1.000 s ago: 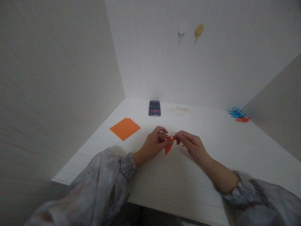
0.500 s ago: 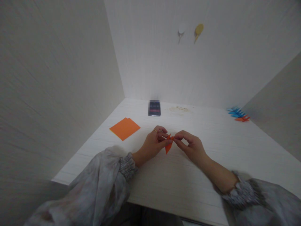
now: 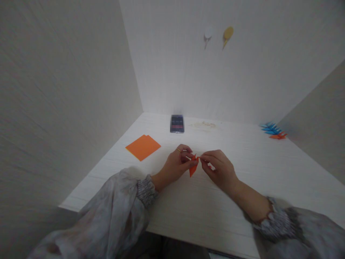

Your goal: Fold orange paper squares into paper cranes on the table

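Between my hands, above the white table, is a small folded orange origami piece [image 3: 193, 169] with pointed tips; its kind resembles the folded cranes at the right. My left hand [image 3: 178, 163] is closed on its body, thumb in front and fingers behind. The thumb and forefinger of my right hand [image 3: 220, 167] are pinched on the piece's right tip. Those fingertips cover part of that tip. A little stack of square orange paper [image 3: 142, 148] lies on the table to the left of my left hand.
Several blue folded cranes [image 3: 270, 128] and an orange one [image 3: 279, 136] stand in a row at the table's far right. A dark, blurred phone-like device [image 3: 177, 124] sits at the back. Walls enclose the table [image 3: 229, 230]; two round hooks [image 3: 228, 33] hang on the back wall.
My right hand's fingers have shifted their pinch slightly on the right tip, and the thumb has moved lower. My left hand and the origami piece stay nearly in place.
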`<action>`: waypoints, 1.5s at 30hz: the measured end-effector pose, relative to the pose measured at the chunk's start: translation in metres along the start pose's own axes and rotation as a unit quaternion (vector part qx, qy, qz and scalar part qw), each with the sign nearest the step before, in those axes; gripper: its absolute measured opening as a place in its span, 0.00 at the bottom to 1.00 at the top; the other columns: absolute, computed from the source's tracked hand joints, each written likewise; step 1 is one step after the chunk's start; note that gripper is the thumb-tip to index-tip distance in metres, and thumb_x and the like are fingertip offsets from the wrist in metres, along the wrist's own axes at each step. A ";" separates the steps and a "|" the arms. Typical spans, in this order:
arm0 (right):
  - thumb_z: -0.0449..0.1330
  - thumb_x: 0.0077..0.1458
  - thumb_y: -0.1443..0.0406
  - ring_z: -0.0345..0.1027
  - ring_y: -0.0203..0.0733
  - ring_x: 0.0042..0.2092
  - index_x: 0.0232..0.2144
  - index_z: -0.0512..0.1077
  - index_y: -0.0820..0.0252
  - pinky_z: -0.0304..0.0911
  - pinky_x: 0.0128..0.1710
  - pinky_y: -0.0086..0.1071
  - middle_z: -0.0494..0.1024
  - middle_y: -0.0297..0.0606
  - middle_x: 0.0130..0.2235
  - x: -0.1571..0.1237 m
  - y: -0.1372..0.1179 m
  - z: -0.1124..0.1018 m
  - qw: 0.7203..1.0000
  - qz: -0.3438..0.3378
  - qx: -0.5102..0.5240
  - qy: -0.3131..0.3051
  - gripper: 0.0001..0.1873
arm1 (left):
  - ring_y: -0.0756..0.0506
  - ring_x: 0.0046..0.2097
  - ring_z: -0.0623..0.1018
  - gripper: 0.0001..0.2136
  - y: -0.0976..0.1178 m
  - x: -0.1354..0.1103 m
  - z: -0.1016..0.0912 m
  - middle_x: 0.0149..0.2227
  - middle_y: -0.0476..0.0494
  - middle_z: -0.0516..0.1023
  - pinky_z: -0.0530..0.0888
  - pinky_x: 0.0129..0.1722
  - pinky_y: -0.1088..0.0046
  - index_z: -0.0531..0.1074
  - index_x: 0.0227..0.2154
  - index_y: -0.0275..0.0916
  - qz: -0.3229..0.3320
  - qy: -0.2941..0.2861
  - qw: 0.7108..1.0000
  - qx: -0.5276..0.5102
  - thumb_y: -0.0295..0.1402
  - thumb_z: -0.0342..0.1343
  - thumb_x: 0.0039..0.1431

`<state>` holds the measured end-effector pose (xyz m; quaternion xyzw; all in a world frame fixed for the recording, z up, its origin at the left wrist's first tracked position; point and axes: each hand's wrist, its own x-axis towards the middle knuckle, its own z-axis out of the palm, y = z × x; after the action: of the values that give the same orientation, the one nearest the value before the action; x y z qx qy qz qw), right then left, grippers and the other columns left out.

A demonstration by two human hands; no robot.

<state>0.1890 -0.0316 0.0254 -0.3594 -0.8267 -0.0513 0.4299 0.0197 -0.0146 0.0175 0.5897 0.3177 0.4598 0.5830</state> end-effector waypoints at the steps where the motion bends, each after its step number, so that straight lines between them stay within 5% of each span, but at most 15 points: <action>1: 0.55 0.48 0.72 0.65 0.39 0.34 0.32 0.68 0.58 0.62 0.33 0.35 0.73 0.39 0.32 0.000 -0.001 -0.001 1.000 0.003 0.004 0.001 0.08 | 0.55 0.25 0.72 0.16 0.001 0.000 0.000 0.28 0.52 0.70 0.68 0.28 0.78 0.59 0.34 0.38 0.003 0.003 1.000 0.003 0.32 0.60 0.43; 13: 0.54 0.50 0.66 0.65 0.37 0.31 0.27 0.68 0.58 0.62 0.31 0.31 0.71 0.36 0.28 0.009 -0.008 -0.003 0.962 0.195 0.170 -0.085 0.04 | 0.52 0.29 0.75 0.10 0.010 -0.006 -0.003 0.28 0.50 0.75 0.70 0.30 0.78 0.62 0.32 0.38 0.085 0.050 0.970 0.224 0.34 0.55 0.49; 27: 0.54 0.50 0.67 0.63 0.36 0.30 0.27 0.68 0.58 0.59 0.30 0.29 0.69 0.34 0.27 0.010 -0.008 -0.003 0.962 0.204 0.178 -0.039 0.03 | 0.52 0.28 0.75 0.10 0.010 -0.005 -0.003 0.28 0.49 0.75 0.71 0.29 0.78 0.62 0.31 0.38 0.093 0.045 0.963 0.249 0.36 0.55 0.49; 37: 0.55 0.50 0.60 0.59 0.34 0.27 0.25 0.69 0.59 0.56 0.28 0.27 0.67 0.31 0.23 0.011 -0.009 -0.002 0.891 0.330 0.299 -0.091 0.09 | 0.51 0.31 0.76 0.07 0.008 -0.007 -0.006 0.29 0.51 0.76 0.70 0.28 0.79 0.65 0.31 0.39 0.159 0.078 0.915 0.362 0.36 0.52 0.51; 45: 0.58 0.46 0.60 0.58 0.32 0.25 0.23 0.70 0.59 0.55 0.26 0.27 0.68 0.31 0.22 0.012 -0.009 0.000 0.862 0.375 0.331 -0.080 0.08 | 0.51 0.31 0.76 0.07 0.009 -0.007 -0.005 0.29 0.51 0.76 0.71 0.29 0.78 0.64 0.32 0.40 0.135 0.069 0.920 0.361 0.36 0.52 0.51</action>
<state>0.1792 -0.0315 0.0360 -0.4820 -0.6292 0.4193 0.4427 0.0108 -0.0197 0.0244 0.7641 0.4187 0.4283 0.2397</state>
